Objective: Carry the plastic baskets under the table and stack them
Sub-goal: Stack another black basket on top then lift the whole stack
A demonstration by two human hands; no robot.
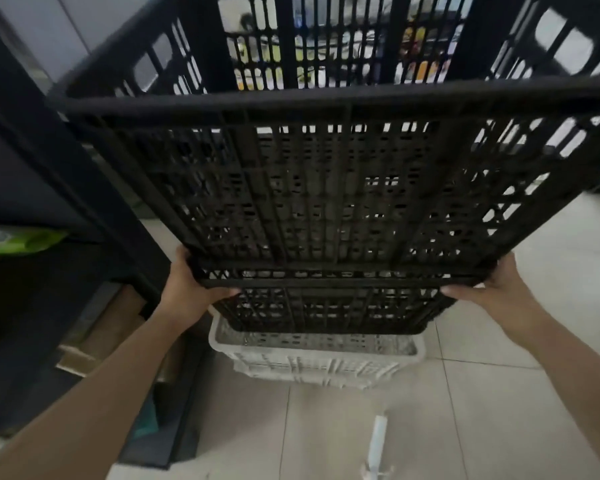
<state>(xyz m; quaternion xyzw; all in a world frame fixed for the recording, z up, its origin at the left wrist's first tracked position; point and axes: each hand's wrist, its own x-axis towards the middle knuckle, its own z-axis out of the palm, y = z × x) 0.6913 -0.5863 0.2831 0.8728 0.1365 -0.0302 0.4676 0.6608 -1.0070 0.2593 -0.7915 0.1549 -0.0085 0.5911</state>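
A large black slotted plastic basket (340, 188) fills the upper view, tipped so its open mouth faces away and up. My left hand (191, 289) grips its lower left corner and my right hand (489, 289) grips its lower right corner. Directly below it a second black basket (326, 311) sits nested in a white plastic basket (312, 358) standing on the tiled floor. The held basket's lower edge is close above the nested black one; whether they touch I cannot tell.
A dark shelf frame (66, 161) stands at the left, with a green packet (18, 240) on a shelf and brown cardboard (97, 341) at its base. A white tube-like object (376, 445) lies on the floor tiles in front. Cluttered items show through the basket slots.
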